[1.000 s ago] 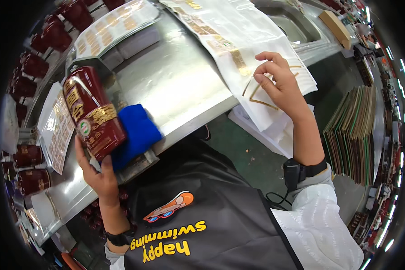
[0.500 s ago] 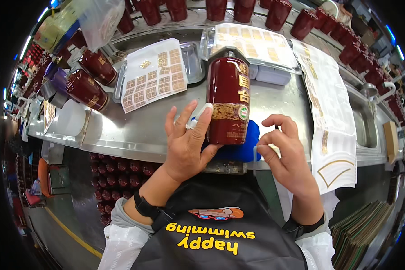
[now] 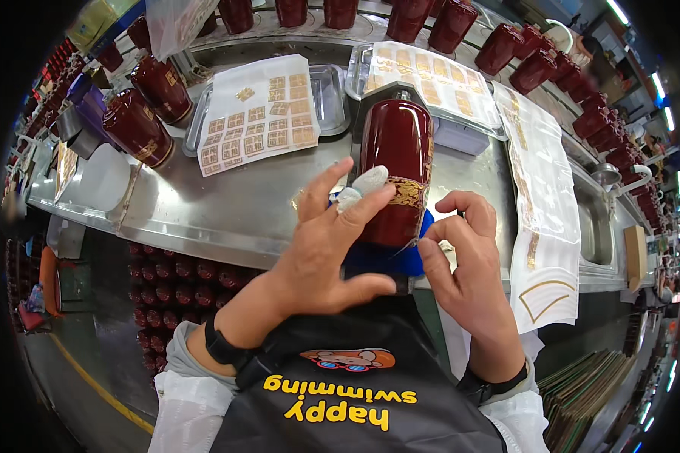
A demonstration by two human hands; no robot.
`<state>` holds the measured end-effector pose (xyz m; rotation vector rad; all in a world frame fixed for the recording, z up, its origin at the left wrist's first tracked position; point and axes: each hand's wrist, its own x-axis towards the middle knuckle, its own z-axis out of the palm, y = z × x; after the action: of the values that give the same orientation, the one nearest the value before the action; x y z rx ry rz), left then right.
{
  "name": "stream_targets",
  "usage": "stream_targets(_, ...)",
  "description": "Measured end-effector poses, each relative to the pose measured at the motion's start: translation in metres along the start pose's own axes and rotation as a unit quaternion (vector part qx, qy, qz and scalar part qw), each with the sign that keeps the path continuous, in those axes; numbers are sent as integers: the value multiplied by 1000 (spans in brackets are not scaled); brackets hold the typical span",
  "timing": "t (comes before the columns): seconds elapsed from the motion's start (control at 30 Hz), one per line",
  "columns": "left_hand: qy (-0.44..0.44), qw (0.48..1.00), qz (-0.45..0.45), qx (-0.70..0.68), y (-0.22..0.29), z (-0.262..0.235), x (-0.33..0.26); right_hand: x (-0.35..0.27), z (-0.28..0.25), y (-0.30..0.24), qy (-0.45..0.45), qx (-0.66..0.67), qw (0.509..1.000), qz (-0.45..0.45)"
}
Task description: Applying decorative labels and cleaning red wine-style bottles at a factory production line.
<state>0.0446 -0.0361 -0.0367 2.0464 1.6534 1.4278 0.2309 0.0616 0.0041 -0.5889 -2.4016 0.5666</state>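
Left hand [image 3: 321, 253] grip: fingers spread wide, laid flat against the side of a dark red jar [image 3: 395, 177] that lies on its side. Two fingertips wear pale finger cots [image 3: 363, 187] and press on the jar's gold band. Thumb points toward the person's body, under the jar's near end. Grip is open-palmed, a steadying hold rather than a full wrap.

Right hand [image 3: 468, 260] grip: thumb and forefinger pinched together at the jar's lower right edge, at the gold label strip. Whether something thin sits between the fingertips cannot be told. Remaining fingers curl loosely.

Jar position: centre of view, resting on a blue pad [image 3: 389, 257] at the near edge of the steel tabletop [image 3: 227, 208], long axis pointing away from the person.

Surroundings:
- White sheet of small gold stickers [image 3: 261, 113] lies partly over a shallow metal tray [image 3: 329, 94], beyond and to the left of the jar.
- Second sticker sheet [image 3: 431, 75] on another tray, beyond the jar.
- Long clear sheet with gold trim pieces [image 3: 544, 219] lies to the right, hanging over the tabletop edge.
- Upright red jars [image 3: 147, 117] stand at the left; a row of further jars [image 3: 521, 57] runs along the far side.
- More red jars [image 3: 170, 291] sit stacked under the tabletop.
- Black wristbands on both wrists; dark apron over white sleeves.
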Motion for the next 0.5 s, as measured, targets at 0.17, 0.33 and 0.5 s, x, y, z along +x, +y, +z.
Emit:
stream_targets(0.17,-7,999,-33,-31,5,4,-4,5,4,-9,-7,-14,1000,-23)
stream_targets(0.33,58,993,-90,-47,-1,12,-17,-1,9,0,-33,-5,999,-1)
stream_targets(0.5,95,984,-136,-63,-14,22,-26,-6,14,9,-36,12,999,26)
